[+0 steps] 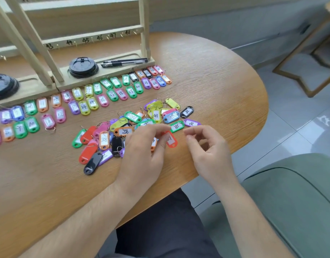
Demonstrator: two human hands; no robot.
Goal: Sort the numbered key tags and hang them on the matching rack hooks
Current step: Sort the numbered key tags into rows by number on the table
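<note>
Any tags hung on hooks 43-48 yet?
No, the rack rail marked 43 to 48 carries nothing; the tags lie on the table.

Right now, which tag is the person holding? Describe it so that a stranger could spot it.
On the wooden table, find the loose pile of tags in front of the sorted rows. At the pile's near right edge, the left hand pinches a red tag, beside the green tag marked 38. It is the only red tag there with its white label up.
</note>
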